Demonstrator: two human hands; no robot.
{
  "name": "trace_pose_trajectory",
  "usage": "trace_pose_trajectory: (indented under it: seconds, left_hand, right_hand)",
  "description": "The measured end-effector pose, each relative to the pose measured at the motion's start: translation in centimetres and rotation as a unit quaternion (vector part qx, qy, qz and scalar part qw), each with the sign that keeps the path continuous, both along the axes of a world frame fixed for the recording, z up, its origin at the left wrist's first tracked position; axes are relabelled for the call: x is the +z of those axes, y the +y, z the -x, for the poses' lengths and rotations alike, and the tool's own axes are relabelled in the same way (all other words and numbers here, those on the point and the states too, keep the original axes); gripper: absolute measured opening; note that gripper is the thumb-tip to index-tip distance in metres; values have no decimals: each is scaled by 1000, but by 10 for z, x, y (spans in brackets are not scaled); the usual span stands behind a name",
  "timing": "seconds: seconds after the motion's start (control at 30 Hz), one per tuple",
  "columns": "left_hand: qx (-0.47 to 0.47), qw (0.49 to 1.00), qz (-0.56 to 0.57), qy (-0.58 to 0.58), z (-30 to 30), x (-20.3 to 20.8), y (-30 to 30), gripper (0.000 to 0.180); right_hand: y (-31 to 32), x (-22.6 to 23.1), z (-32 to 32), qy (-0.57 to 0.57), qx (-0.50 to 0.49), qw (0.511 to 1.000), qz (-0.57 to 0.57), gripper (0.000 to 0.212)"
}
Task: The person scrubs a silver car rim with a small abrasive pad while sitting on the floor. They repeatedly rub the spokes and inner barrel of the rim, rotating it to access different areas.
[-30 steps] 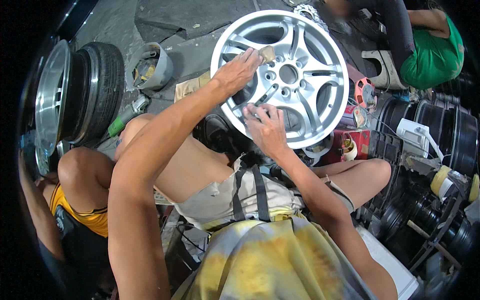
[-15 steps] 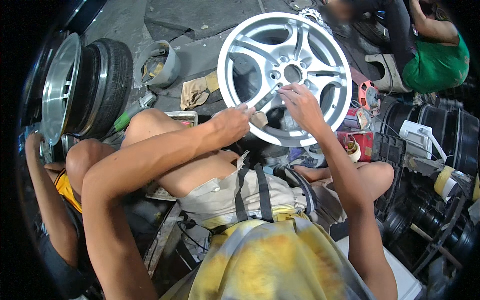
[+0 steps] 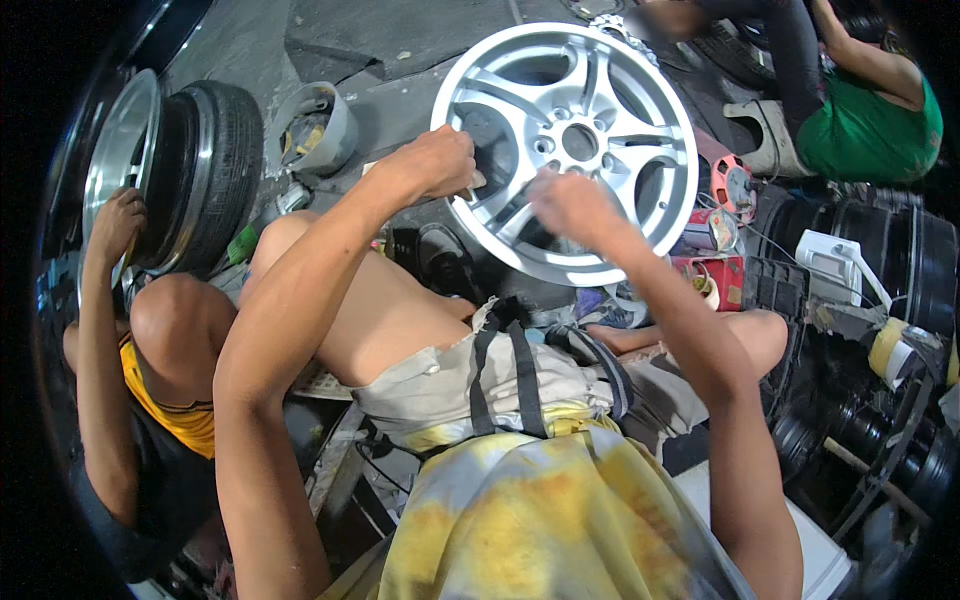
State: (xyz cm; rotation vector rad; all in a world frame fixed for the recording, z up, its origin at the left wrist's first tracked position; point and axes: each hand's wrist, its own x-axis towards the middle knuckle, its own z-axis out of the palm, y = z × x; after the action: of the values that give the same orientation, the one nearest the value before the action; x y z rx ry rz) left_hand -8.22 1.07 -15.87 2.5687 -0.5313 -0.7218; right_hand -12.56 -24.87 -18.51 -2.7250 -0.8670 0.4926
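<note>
A silver multi-spoke car wheel rim lies tilted in front of my legs, its face toward me. My left hand is closed at the rim's left edge, with a small tan piece showing under the fingertips; it looks like sandpaper or thin cloth, I cannot tell which. Over the lower spokes, just below the hub hole, is my right hand, smeared by motion. Its fingers cannot be made out, nor whether they touch the metal.
On the left, a co-worker's hand is at another rim, beside a tyre. A grey bucket stands behind my left arm. A person in green sits at upper right. Red cans and dark rims crowd the right.
My left hand has moved up and left from the lower spoke to the rim's edge. My right hand has dropped slightly from the hub. The co-worker's hand at left has risen along the other rim.
</note>
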Motion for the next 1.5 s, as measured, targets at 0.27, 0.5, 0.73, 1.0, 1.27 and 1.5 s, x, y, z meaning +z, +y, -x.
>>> trace_pose_trajectory:
  seconds: [0.27,0.5,0.73,1.0,1.27,1.5]
  left_hand:
    - [-68,992,-60,-93,47,-8,-54,67]
    - [-97,962,-120,-226,46,-15,-104,75]
    - [-206,921,-140,-300,11,-20,-175,77]
    - [-81,951,66,-291,-38,-10,-185,56]
    - [278,915,118,-269,-95,83,-81,38]
    - [302,904,136,-270,-82,96,-36,40]
  right_hand:
    - [-58,12,78,-21,-213,944,-250,18]
    - [-164,22,95,236,-576,621,-476,30]
    - [-146,16,96,188,-460,774,-393,29]
    - [-127,21,89,106,-383,863,-312,27]
    - [-92,-12,61,-89,-220,963,-131,24]
    - [-79,-10,48,-69,-254,963,-62,31]
